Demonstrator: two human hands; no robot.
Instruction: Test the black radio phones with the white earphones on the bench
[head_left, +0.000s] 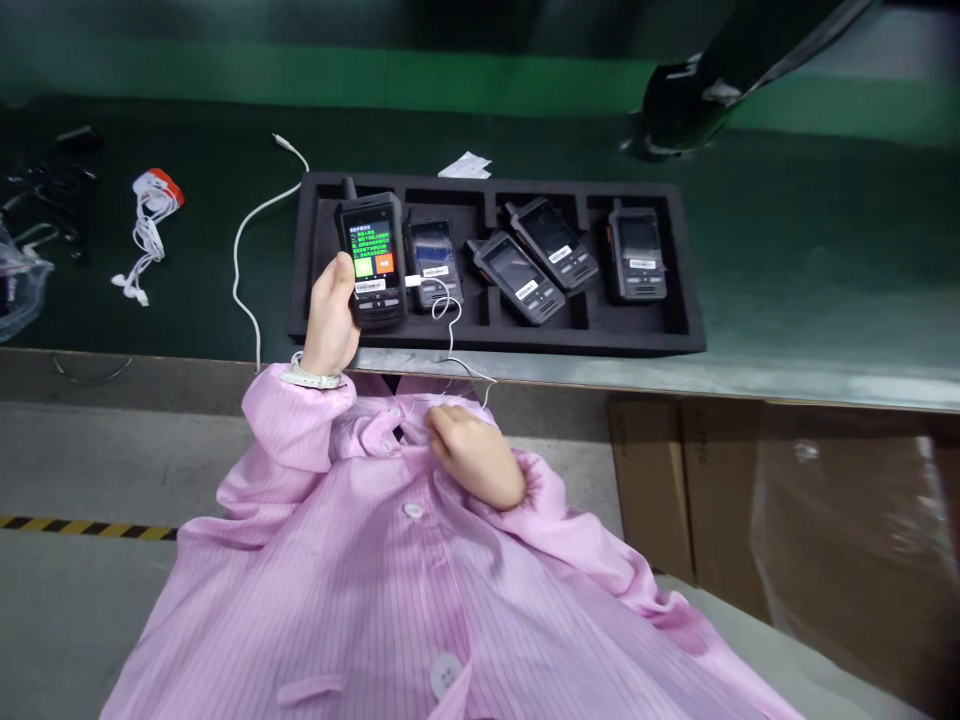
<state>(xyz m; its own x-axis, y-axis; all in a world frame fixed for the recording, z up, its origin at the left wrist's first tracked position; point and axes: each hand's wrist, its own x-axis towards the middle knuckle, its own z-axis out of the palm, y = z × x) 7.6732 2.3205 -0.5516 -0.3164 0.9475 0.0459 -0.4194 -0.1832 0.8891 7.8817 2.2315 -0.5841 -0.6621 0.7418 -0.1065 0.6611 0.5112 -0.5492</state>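
My left hand is wrapped round a black handheld radio phone with a stub antenna, held upright over the left end of a black foam tray. Its lit screen shows green text above a green and an orange button. A white plug sits at the phone's right side, and its thin white cord hangs over the table edge toward my lap. My right hand is closed in front of my pink smock, near the cord's lower end; what its fingers hold is hidden. Several similar phones with dark screens, one at the far right, lie in the tray.
Left of the tray lie a white cable, bundled white earphones with an orange-red piece, and dark cables beside a clear plastic bag. Paper scraps lie behind the tray. A dark post rises at the back right. Cardboard boxes stand below.
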